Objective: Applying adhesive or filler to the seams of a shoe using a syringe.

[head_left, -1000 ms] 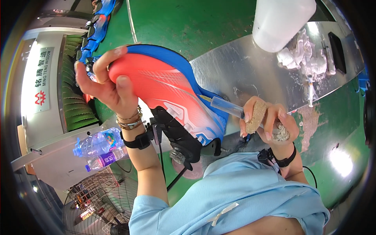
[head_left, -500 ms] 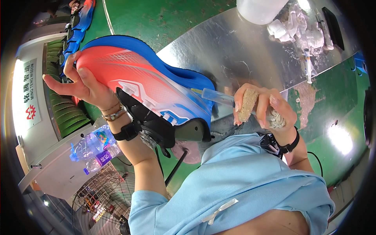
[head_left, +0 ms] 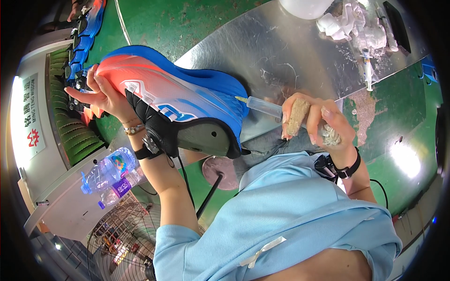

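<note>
My left hand (head_left: 104, 97) grips the toe end of a running shoe (head_left: 161, 89), thumb and fingers around its forefoot, the index finger sticking out. The upper fades from red through white to blue above a thick blue sole, and a grey-green last (head_left: 202, 136) with a small hole fills the black collar. In my right hand (head_left: 344, 126) is a clear syringe (head_left: 263, 107), its yellowish tip at the blue heel near the sole; whether it touches, I cannot tell. The same fingers also hold a tan, crumbly-looking block (head_left: 297, 119) and a whitish stringy wad (head_left: 331, 135).
Behind my hands spreads a shiny metal table (head_left: 267, 51). Crumpled white tissue (head_left: 340, 23), another syringe (head_left: 367, 70) and a white container (head_left: 307, 6) occupy its far right. To the left are more shoes (head_left: 84, 49), plastic bottles (head_left: 112, 171) and a wire-guarded fan (head_left: 124, 234).
The shoe has shifted left at the heel and tilted, so more of the last shows. The syringe tip has moved slightly right along with the heel's new position.
</note>
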A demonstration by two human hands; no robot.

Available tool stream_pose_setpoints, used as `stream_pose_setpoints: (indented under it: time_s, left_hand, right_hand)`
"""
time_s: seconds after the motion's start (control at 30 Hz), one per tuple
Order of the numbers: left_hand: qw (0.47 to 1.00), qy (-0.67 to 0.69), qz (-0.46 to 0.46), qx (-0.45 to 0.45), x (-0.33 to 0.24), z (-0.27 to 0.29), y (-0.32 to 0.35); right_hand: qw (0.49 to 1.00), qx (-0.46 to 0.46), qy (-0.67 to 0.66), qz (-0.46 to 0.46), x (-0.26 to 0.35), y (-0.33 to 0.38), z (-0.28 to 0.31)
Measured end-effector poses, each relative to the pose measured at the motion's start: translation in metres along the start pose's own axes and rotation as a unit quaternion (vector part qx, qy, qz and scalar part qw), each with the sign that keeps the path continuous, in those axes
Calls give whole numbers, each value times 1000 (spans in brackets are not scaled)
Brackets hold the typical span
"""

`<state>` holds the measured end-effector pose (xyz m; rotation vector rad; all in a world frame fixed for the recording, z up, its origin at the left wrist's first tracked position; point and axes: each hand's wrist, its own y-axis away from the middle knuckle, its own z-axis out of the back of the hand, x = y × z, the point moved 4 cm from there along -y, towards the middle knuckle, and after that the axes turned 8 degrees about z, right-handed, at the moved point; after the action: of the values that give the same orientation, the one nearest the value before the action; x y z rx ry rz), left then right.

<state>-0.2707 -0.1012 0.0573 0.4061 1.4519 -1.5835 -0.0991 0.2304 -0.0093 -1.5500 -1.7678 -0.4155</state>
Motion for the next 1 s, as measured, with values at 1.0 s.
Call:
stream_pose_setpoints:
  time_s: [1.0]
  left_hand:
    - [832, 41, 518, -193, -61, 105, 221]
  right_hand:
    - [992, -37, 95, 70, -31, -36, -43]
